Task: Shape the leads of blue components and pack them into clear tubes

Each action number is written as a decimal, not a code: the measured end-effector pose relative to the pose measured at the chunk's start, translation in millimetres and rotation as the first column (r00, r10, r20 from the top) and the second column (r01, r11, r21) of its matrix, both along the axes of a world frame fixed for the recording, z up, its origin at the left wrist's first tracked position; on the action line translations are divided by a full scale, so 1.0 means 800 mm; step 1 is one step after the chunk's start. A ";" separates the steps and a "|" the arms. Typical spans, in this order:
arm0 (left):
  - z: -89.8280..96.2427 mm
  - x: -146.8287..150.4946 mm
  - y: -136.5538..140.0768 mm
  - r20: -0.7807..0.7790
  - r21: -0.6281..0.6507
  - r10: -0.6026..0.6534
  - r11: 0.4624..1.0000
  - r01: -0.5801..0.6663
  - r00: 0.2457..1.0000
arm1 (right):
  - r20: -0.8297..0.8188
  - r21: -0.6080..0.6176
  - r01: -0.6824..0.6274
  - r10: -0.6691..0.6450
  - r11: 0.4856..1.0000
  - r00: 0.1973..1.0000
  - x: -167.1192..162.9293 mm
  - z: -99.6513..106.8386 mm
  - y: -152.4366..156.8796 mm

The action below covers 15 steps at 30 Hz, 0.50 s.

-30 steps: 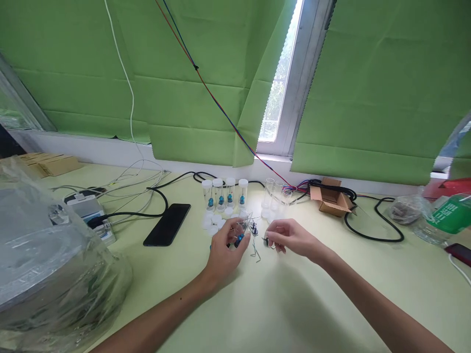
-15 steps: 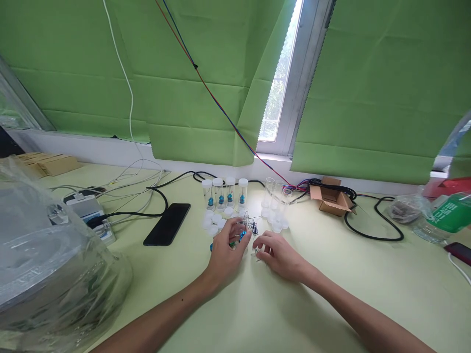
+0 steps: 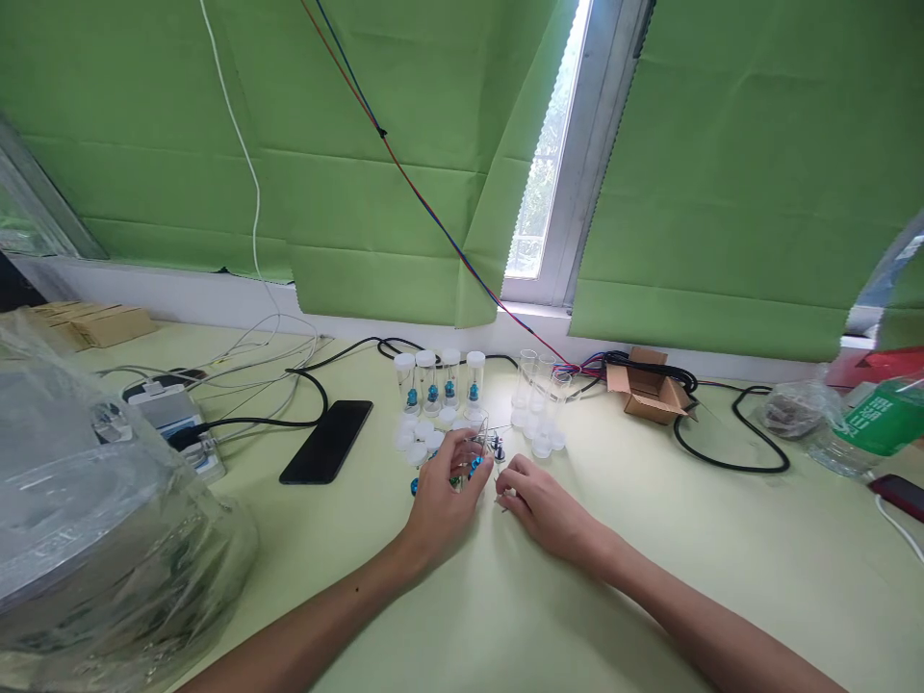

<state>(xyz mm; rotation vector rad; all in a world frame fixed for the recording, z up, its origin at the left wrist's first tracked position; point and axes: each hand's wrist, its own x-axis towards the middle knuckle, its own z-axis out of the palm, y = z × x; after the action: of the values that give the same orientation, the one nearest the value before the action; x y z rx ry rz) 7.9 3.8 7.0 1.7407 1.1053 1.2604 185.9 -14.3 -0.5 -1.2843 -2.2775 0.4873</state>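
Right of the phone, my left hand grasps a blue part; my right hand touches wire, can't tell if gripped. Likely light, springy; pinch mid-length.

The only view looks from head height, forward and down across the table toward its far edge.

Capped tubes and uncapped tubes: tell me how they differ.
The capped tubes wear white lids; the uncapped tubes are open at the top. Blue parts show inside the capped tubes; none shows in the uncapped tubes. The capped tubes stand left of the uncapped tubes. Both kinds are clear and upright.
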 end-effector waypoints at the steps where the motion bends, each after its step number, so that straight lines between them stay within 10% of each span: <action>1: 0.001 0.000 0.000 -0.002 0.000 -0.002 1.000 0.002 1.000 | 0.004 0.006 -0.004 0.004 1.000 1.000 0.000 -0.001 0.000; 15: 0.000 0.001 0.000 -0.033 0.023 0.031 0.999 -0.030 0.999 | -0.012 0.019 0.008 -0.008 1.000 1.000 -0.002 -0.001 -0.003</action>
<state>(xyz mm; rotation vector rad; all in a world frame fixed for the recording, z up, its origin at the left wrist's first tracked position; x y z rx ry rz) 8.4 3.5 7.1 1.7734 1.1452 1.2711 184.0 -17.0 -0.9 -1.2771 -2.2607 0.4679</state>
